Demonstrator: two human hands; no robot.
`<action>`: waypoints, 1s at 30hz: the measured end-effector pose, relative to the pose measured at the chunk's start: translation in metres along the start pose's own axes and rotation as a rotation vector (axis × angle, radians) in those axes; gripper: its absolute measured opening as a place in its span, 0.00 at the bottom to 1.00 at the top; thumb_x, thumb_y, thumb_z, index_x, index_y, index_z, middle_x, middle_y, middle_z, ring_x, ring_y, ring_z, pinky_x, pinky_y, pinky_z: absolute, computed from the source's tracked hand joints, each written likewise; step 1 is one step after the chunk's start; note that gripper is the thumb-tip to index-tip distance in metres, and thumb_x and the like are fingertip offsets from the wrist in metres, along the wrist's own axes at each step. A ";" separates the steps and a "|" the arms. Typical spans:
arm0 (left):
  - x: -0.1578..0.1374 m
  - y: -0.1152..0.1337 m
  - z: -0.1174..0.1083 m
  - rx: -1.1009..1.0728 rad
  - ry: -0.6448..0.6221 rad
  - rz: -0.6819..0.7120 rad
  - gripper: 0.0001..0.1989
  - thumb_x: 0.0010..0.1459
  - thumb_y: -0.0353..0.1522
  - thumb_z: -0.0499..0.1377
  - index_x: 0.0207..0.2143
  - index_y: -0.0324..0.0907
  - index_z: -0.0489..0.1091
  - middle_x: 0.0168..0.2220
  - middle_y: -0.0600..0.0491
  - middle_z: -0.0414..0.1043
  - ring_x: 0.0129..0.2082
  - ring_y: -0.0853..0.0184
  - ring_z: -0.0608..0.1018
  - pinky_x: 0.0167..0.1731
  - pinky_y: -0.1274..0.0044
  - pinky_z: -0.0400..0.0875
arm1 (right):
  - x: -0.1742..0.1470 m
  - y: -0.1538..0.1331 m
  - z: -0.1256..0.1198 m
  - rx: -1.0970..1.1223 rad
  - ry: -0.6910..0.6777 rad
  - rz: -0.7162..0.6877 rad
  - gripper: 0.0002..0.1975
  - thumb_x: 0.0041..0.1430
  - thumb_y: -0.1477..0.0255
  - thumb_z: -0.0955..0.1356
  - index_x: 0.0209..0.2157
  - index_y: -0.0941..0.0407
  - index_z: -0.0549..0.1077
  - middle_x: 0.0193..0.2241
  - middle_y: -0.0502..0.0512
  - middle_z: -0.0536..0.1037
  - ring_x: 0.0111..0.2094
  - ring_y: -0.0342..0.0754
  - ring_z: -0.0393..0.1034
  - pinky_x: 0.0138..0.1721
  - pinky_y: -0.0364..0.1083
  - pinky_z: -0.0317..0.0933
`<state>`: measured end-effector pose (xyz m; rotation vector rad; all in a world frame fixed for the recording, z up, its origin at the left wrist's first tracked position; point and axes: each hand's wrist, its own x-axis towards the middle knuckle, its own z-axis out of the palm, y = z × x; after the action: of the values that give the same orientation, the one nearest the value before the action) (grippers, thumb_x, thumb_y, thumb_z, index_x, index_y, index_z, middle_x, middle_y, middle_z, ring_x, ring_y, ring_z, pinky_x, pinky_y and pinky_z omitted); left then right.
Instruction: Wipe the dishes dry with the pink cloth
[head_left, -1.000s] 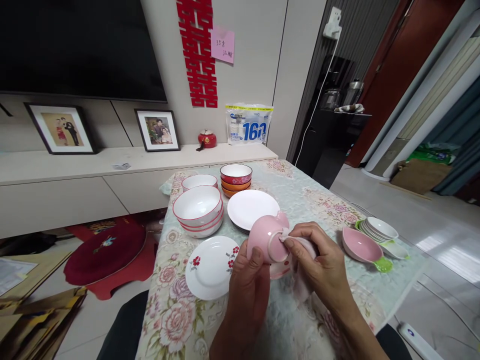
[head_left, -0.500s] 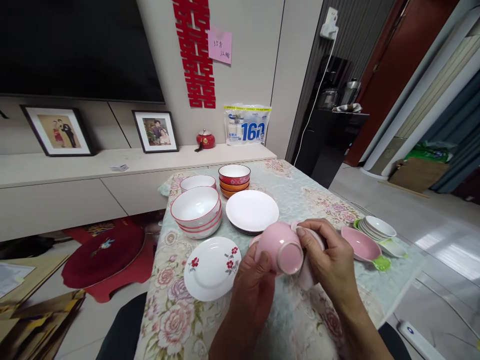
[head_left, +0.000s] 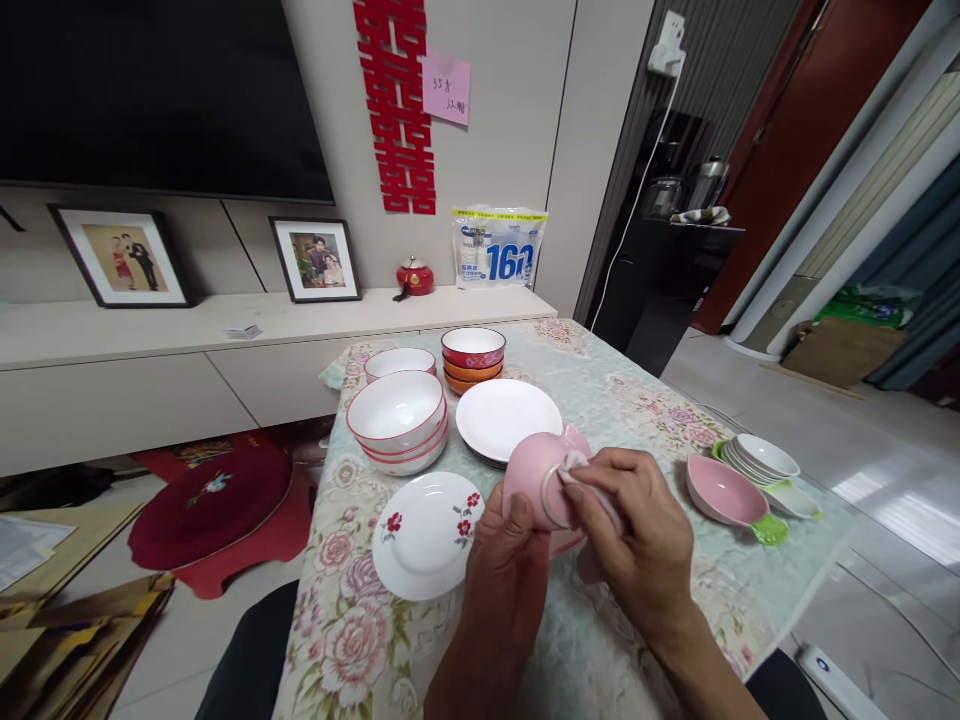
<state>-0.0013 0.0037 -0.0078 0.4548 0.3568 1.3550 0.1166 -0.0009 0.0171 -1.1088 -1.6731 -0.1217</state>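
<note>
A pink bowl is tipped so its underside and round foot ring face me. My left hand is closed around its left side, thumb on the outer wall. In my right hand a pale pink cloth is pinched and pressed against the foot ring. Left of my hands lies a white plate with red flowers. Just behind the bowl is a stack topped by a white plate. To the right sits a pink bowl with a green leaf-shaped handle.
White red-rimmed bowls and red and orange bowls are stacked on the flowered tablecloth. Small white bowls stand at the right. Behind are a plastic packet and a red pot. A red stool is at left.
My right hand has brought the cloth from the bowl's side onto its foot ring. The bowl has turned in my left hand, its base now facing more to the right.
</note>
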 end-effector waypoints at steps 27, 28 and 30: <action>0.004 -0.003 -0.003 -0.050 -0.008 -0.006 0.14 0.62 0.35 0.58 0.49 0.44 0.74 0.48 0.47 0.78 0.53 0.58 0.76 0.54 0.66 0.69 | 0.004 0.001 -0.004 -0.108 -0.085 -0.056 0.06 0.63 0.78 0.67 0.40 0.55 0.73 0.34 0.56 0.74 0.38 0.50 0.69 0.39 0.50 0.65; 0.003 -0.003 -0.002 -0.034 -0.002 -0.009 0.14 0.62 0.36 0.59 0.49 0.44 0.74 0.48 0.47 0.78 0.53 0.57 0.76 0.54 0.65 0.69 | 0.003 0.003 -0.001 -0.108 -0.043 -0.060 0.06 0.63 0.78 0.67 0.40 0.54 0.73 0.34 0.56 0.75 0.38 0.50 0.69 0.39 0.50 0.65; 0.001 -0.003 0.001 0.010 0.017 -0.006 0.15 0.60 0.38 0.61 0.48 0.44 0.75 0.47 0.46 0.79 0.53 0.55 0.76 0.53 0.64 0.69 | 0.003 0.009 0.003 -0.077 0.016 -0.032 0.06 0.63 0.77 0.67 0.39 0.54 0.73 0.34 0.55 0.75 0.38 0.50 0.70 0.39 0.50 0.65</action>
<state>0.0018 0.0045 -0.0086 0.4503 0.3785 1.3524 0.1207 0.0074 0.0143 -1.1360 -1.6845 -0.2167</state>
